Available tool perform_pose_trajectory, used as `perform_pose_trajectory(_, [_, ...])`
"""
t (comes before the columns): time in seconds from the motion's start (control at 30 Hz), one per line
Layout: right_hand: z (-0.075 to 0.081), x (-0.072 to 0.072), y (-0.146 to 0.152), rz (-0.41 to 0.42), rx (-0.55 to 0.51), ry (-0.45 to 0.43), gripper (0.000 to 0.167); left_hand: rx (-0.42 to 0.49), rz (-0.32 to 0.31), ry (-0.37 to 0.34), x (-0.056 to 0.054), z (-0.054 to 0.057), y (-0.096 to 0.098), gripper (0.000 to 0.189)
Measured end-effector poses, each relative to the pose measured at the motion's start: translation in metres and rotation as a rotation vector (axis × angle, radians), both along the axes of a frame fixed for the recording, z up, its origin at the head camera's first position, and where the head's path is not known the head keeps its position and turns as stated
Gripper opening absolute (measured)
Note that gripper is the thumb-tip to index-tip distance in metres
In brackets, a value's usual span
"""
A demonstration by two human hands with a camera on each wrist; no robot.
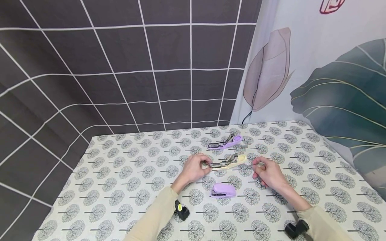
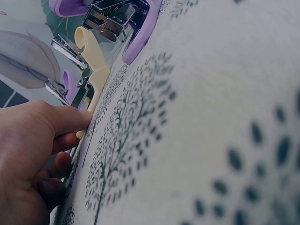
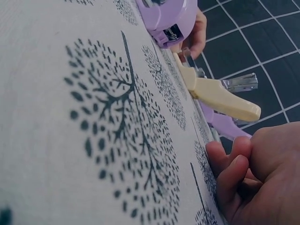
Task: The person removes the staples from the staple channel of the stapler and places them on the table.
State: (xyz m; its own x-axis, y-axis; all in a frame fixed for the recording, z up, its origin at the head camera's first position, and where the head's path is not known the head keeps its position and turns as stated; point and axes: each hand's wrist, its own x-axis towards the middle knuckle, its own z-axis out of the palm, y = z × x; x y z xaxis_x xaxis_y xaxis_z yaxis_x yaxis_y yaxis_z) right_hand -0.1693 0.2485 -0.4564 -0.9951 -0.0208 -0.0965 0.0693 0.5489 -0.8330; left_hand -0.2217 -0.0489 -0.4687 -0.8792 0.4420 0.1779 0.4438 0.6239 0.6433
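Note:
A pale yellow stapler (image 1: 232, 164) lies opened out on the cloth, its top folded back to the right and its metal magazine exposed. My left hand (image 1: 195, 167) pinches the left end of its base between thumb and fingers. In the left wrist view the thumb (image 2: 70, 119) lies against that end. Off the stapler's right end, my right hand (image 1: 269, 171) holds a thin grey strip (image 1: 250, 166), which looks like a row of staples, at its fingertips. In the right wrist view the curled fingers (image 3: 232, 178) hide the strip.
A purple stapler (image 1: 224, 144), also opened out, lies behind the yellow one, with a small grey strip (image 1: 243, 146) by its right end. Nearer me sits a closed purple stapler (image 1: 223, 190). A tree-print cloth (image 1: 135, 167) covers the table; a dark checked curtain (image 1: 169, 83) hangs behind.

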Motion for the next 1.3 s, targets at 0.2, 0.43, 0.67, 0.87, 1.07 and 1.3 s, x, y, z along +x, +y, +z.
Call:
perform_pose_trajectory(0.2, [0.002,-0.001,-0.001,0.002,0.001,-0.014,0.018,-0.001,0.0,-0.003,0.0,0.001,0.0,0.025])
perform_pose_trajectory(0.43, [0.005,-0.001,0.0,-0.007,-0.003,-0.035,0.021,0.005,-0.015,-0.002,0.0,0.001,0.001,0.025])
perform_pose_trajectory(0.67, [0.005,0.002,0.004,-0.025,-0.034,-0.061,0.029,0.011,-0.017,0.04,0.0,-0.002,0.0,0.026])
perform_pose_trajectory(0.87, [0.011,0.014,0.0,-0.052,-0.054,-0.06,0.035,0.054,-0.007,0.063,0.001,-0.008,-0.004,0.029])
perform_pose_trajectory(1.07, [0.028,0.033,-0.023,0.015,-0.059,0.012,0.029,0.13,-0.013,0.012,0.001,-0.009,-0.008,0.029])
perform_pose_trajectory(1.3, [0.034,0.05,-0.06,0.303,0.146,0.393,0.025,0.246,-0.046,0.001,0.021,0.0,-0.018,0.033])
